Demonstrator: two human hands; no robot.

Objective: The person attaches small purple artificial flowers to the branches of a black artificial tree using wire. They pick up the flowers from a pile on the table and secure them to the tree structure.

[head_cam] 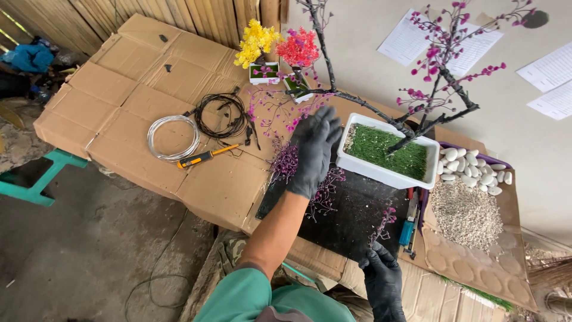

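Both my hands wear black gloves. My left hand reaches forward with fingers spread, hovering over purple bead sprigs beside the white planter with green turf. A dark-branched artificial tree with pink bead blossoms rises from that planter. My right hand is near the table's front edge, pinching a small pink-flowered sprig that stands up over the black mat.
Silver wire coil, black wire coil and an orange-handled tool lie on the cardboard. Two small potted trees, yellow and red, stand behind. White pebbles and gravel sit right. Papers hang on the wall.
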